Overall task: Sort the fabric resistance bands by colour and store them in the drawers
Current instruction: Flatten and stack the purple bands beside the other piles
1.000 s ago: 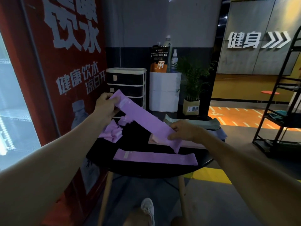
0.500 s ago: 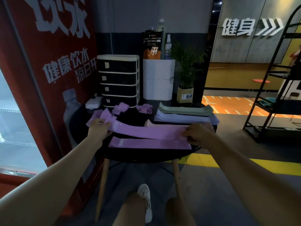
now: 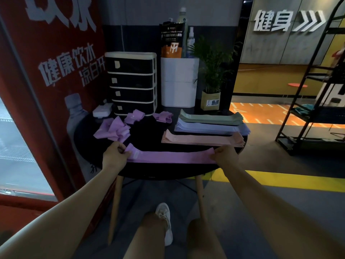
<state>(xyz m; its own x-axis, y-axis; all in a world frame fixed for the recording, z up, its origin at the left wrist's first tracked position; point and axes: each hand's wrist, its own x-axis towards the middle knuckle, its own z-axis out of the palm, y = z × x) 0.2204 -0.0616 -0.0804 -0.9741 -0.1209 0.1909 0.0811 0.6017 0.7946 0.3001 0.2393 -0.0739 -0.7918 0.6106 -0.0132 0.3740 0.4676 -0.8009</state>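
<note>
Purple band [image 3: 171, 157]: flat along near edge of black round table [image 3: 147, 135], stretched between both hands. Left hand [image 3: 114, 157] pinches its left end; right hand [image 3: 225, 155] pinches its right end. Pink stack [image 3: 202, 139] just behind; drawer unit [image 3: 133, 83] at rear.

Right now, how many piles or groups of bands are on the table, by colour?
Green flat stack: 1
Blue-lavender flat stack: 1
Peach flat stack: 1
Purple flat pile, gripped at both ends by the left hand and right hand: 1
Purple crumpled bunches: 3
Total: 7
</note>
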